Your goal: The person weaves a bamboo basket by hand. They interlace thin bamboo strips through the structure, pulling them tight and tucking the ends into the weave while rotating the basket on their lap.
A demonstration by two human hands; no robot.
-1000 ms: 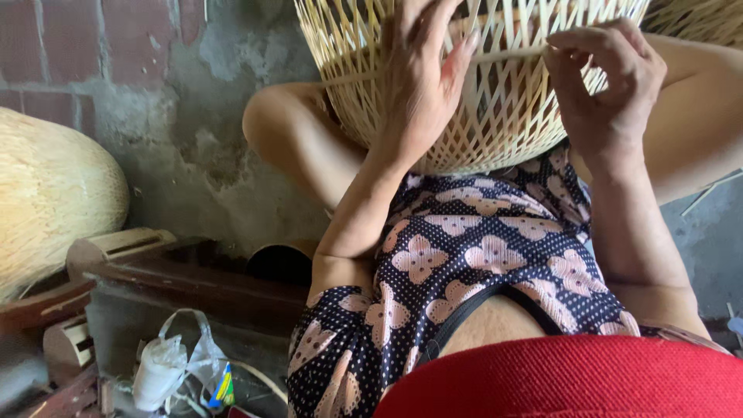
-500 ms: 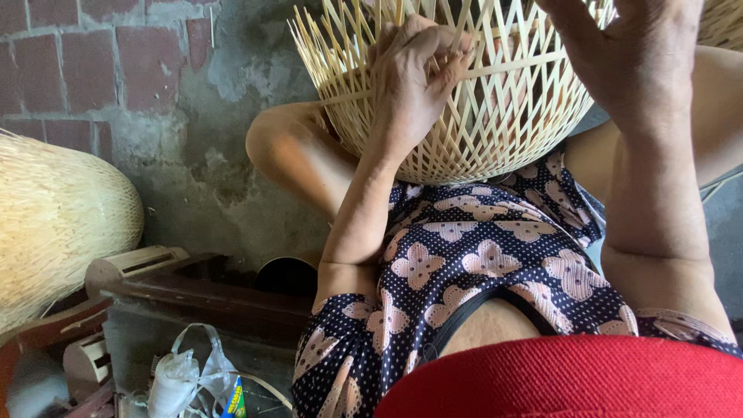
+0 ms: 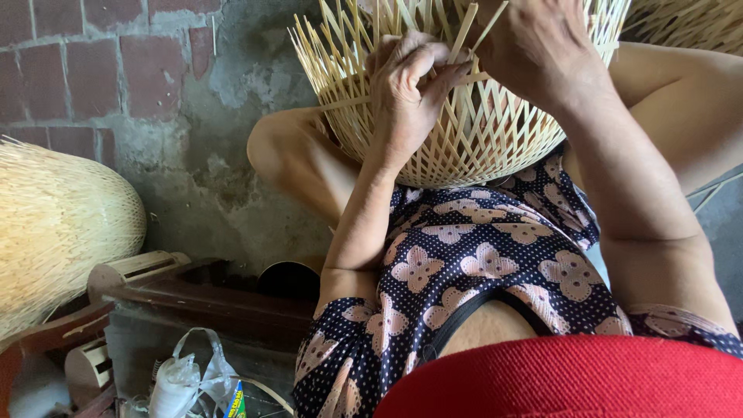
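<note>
On the lap, the half-woven bamboo basket rests upturned; left hand pinches a horizontal strip, right hand grips loose rim staves. Risk: a slackened pinch could let the springy strips slip out of the weave.

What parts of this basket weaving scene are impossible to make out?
- Head view: the woven basket's upper part is cut off by the top edge.
- Right hand: its fingers run past the top edge.
- Left hand: fingertips tucked among the strips.
- White plastic bag: contents unclear.
</note>
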